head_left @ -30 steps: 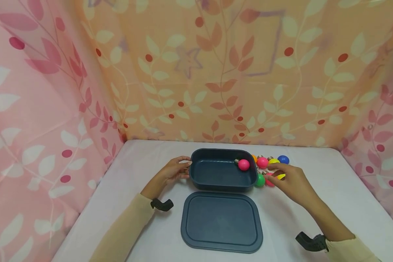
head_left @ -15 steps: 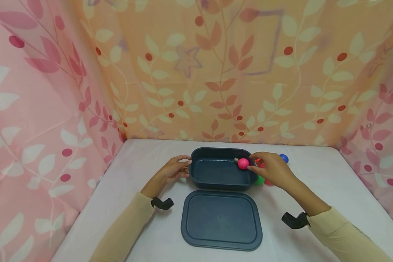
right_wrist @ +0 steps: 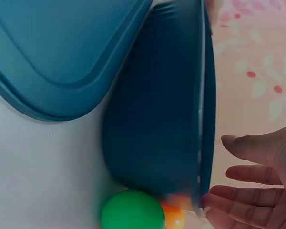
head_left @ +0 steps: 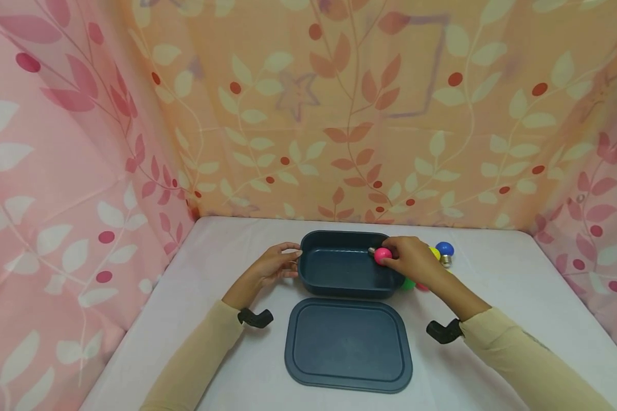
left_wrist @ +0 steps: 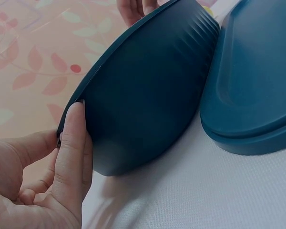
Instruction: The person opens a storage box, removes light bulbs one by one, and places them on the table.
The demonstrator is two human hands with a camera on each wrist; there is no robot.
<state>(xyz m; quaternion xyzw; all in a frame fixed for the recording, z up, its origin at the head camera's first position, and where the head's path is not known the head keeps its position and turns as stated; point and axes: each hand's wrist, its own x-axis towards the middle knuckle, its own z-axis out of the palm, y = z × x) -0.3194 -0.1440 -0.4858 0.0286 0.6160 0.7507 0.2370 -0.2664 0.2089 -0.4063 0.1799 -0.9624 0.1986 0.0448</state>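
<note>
A dark blue rectangular food container stands on the table, with a pink light bulb inside at its right end. My left hand grips the container's left rim; in the left wrist view its fingers lie along the outer wall. At the right end, my right hand reaches over the rim, its thumb and forefinger beside the pink bulb. In the right wrist view that hand has thumb and fingers apart, nothing seen between them, fingertips close to the rim.
The container's flat lid lies in front of it. Right of the container are a blue bulb, a yellow bulb and a green bulb, others partly hidden by the right hand. Patterned curtains hang behind the white table.
My right hand has moved left from the loose bulbs to the container's right end. The pink bulb stays at about the same place inside. My left hand keeps its hold.
</note>
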